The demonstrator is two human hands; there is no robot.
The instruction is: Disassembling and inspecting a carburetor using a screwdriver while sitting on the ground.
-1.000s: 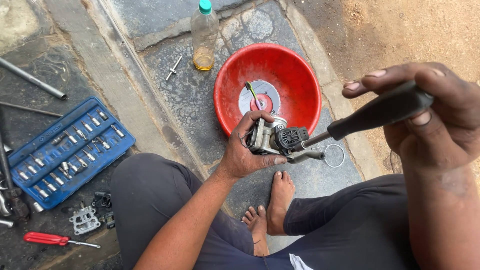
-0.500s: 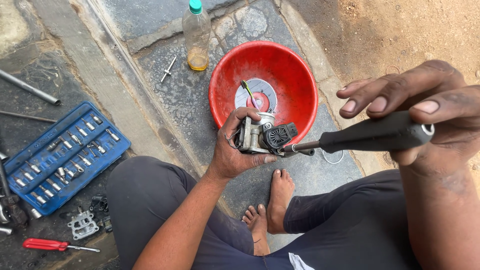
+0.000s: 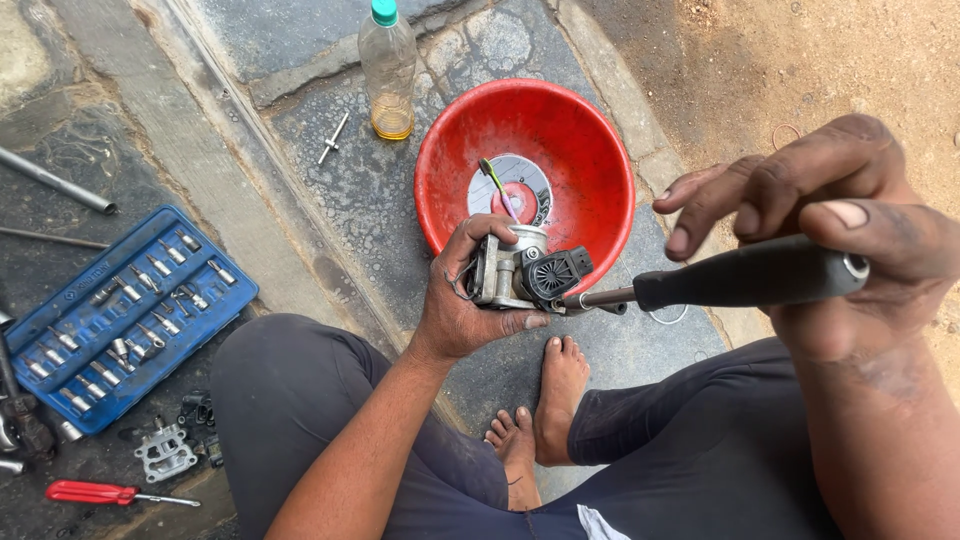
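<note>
Hands, two of them, are seen over a stone-paved floor. One metal engine part (image 3: pixel 515 270), grey with a black plastic housing on its right side, is gripped in the left hand (image 3: pixel 462 300), the fingers closed round its left end and the thumb laid under it. The part is held just in front of the near rim of one red plastic basin (image 3: pixel 590 170), above the floor. One screwdriver (image 3: pixel 745 277) with a black handle is grasped in the right hand (image 3: pixel 850 240): the thumb and palm are wrapped on the handle, while the fingers are partly spread and lifted. Its shaft is pointed left, the tip being met by the black housing.

One round disc (image 3: pixel 515 190) and one thin green-tipped stick (image 3: pixel 497 185) are lain inside the basin. One clear plastic bottle (image 3: pixel 387 70) with a green cap and a little yellow liquid is stood behind the basin. One blue socket case (image 3: pixel 120 315) is laid open at the left, many sockets being held in it; the number cannot be told. One red-handled screwdriver (image 3: pixel 95 492) is placed near it, and two bare feet (image 3: pixel 545 410) are rested below the part.
</note>
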